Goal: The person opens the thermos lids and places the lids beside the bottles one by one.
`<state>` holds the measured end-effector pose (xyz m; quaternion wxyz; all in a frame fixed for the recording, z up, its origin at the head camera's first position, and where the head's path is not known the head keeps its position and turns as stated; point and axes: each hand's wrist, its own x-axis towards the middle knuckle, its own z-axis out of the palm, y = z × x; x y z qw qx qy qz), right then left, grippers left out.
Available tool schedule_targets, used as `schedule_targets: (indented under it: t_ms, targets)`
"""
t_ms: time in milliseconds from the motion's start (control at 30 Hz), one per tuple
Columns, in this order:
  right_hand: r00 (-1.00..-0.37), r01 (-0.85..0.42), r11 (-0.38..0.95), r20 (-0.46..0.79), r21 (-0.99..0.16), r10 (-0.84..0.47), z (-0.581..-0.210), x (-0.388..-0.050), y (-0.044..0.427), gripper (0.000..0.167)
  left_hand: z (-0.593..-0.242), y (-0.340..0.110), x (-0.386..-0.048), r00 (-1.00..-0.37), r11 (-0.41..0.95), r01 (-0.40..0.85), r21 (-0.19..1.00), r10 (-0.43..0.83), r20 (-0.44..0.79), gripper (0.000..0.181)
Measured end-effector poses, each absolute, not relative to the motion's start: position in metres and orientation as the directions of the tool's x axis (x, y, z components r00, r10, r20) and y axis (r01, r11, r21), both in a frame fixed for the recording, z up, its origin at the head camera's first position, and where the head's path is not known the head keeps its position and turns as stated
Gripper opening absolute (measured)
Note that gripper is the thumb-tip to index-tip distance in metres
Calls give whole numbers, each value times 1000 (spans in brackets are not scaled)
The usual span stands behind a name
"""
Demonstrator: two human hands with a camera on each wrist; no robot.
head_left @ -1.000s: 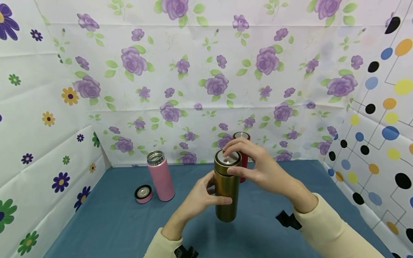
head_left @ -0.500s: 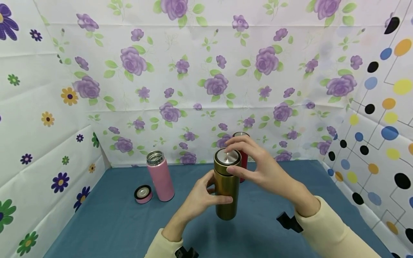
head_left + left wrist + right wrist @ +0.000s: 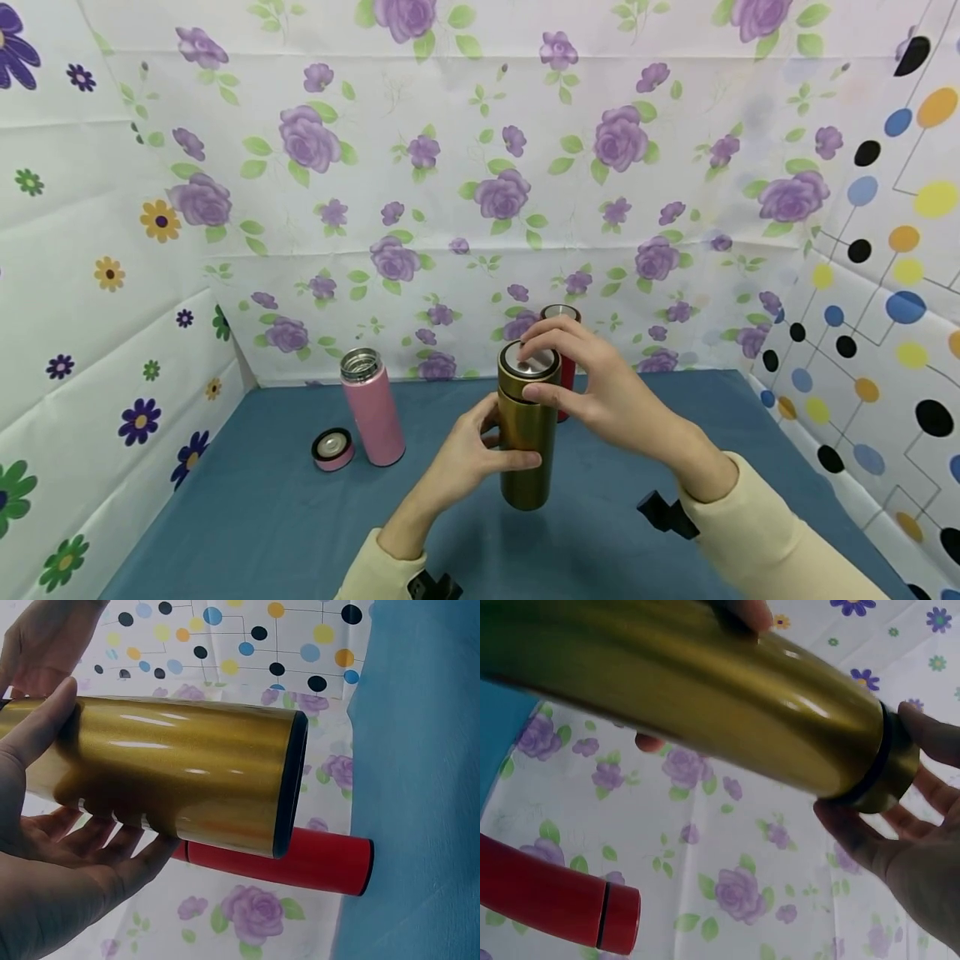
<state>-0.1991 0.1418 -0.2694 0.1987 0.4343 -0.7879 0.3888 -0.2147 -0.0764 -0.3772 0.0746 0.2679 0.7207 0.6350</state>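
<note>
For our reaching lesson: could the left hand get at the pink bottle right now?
Probably not without letting go: the left hand grips the gold bottle, though nothing visible stands between that hand and the pink bottle.

The head view looks forward and down at the worktop (image 3: pixel 255 517); both wrist views, close and sideways, share the gold flask (image 3: pixel 195 772).

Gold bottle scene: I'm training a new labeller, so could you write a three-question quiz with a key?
1. Which hand grips the body of the gold bottle, below its cap: A) left or B) right?
2. True or false: the pink bottle is open, with a pink lid lying beside it.
3. In the head view, what stands partly hidden behind the right hand?

Key:
1. A, the left hand.
2. True.
3. A red bottle.
</note>
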Motion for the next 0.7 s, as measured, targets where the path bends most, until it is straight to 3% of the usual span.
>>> schedule_targets:
  t_ms: [367,700]
  targets:
    - [-536,-838,280,607,-469,-586,-267,-204,147,37,-376,-77,-215,-844,39,281,959,486,227,67]
    - [-511,-848,440,674,-295,-533,-273,-197,132,40,-378,-76,-214,-856,56,280,958,466,223,69]
